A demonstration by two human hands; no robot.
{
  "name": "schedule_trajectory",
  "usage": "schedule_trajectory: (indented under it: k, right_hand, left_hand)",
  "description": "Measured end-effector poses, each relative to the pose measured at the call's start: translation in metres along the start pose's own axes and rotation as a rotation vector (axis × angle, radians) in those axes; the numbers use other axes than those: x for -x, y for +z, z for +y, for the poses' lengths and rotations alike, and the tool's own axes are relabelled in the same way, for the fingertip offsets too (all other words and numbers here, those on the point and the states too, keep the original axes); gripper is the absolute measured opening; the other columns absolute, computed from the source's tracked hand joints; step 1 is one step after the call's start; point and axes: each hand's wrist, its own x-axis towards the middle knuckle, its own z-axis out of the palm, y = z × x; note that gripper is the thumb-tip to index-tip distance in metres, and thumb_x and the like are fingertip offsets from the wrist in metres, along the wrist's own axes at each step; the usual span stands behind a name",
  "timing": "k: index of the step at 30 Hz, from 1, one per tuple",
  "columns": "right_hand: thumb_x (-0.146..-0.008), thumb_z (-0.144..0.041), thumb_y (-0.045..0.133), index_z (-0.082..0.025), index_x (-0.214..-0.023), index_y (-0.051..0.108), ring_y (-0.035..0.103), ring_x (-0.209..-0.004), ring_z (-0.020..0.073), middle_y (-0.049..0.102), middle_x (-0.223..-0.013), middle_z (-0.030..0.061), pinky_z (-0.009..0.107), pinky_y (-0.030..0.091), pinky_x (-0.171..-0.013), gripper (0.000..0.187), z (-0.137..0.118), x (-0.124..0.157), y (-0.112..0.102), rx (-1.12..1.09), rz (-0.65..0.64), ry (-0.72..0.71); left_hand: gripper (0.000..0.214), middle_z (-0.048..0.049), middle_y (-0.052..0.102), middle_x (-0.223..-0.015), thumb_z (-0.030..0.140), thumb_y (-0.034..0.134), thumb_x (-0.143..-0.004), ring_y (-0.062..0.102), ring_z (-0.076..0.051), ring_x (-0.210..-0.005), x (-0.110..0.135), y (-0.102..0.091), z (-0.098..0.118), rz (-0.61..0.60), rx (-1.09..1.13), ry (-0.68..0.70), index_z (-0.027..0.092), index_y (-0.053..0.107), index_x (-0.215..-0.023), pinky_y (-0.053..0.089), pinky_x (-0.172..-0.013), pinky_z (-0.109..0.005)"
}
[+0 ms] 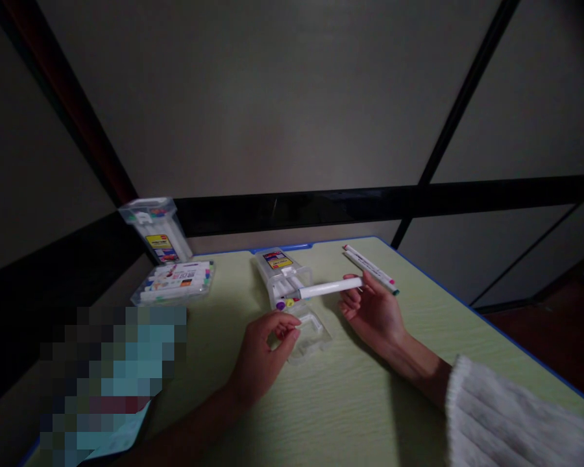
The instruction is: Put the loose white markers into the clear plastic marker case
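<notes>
While the table gives flat support, a clear marker case lies on its side, mouth facing the person, apparently for easy reach. The left hand, thumb and fingertips drawn close at the lid, may be steadying it, though contact is unclear; the right hand pinches a white marker by one end, seemingly leaving the other free at the case's mouth.

R hand at far R end of white marker, fingers curled, pinching it; palm partly up; R forearm angles back twd body, sleeve partway up. L hand on near side of marker's L end, fingers bent, thumb & index tips close tog.; L forearm trails back L.
</notes>
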Motion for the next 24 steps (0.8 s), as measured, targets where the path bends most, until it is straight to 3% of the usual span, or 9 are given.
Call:
schedule_trajectory:
  k: [11, 24]
  right_hand:
    - [-0.07, -0.032, 0.064, -0.015, -0.071, 0.068, 0.033, -0.04, 0.0053, 0.044, -0.045, -0.005, 0.017, 0.034, -0.039, 0.018, 0.0, 0.003, 0.006, 0.035, 0.01, -0.008]
    - [-0.064, -0.033, 0.068, -0.015, -0.076, 0.068, 0.037, -0.041, 0.0062, 0.062, -0.055, 0.0003, 0.021, 0.029, -0.039, 0.022, 0.003, 0.008, 0.014, 0.228, -0.05, -0.128]
  left_hand:
    - [0.008, -0.0008, 0.061, -0.061, 0.013, 0.056, -0.069, 0.054, -0.011, -0.056, 0.0, -0.001, 0.0, -0.001, -0.005, 0.01, 0.014, 0.064, -0.07, 0.044, -0.055, -0.02]
    - [0.009, -0.0004, 0.062, -0.061, 0.012, 0.056, -0.068, 0.054, -0.011, -0.056, 0.0, 0.0, 0.001, 0.012, 0.004, 0.016, 0.015, 0.065, -0.069, 0.044, -0.056, -0.02]
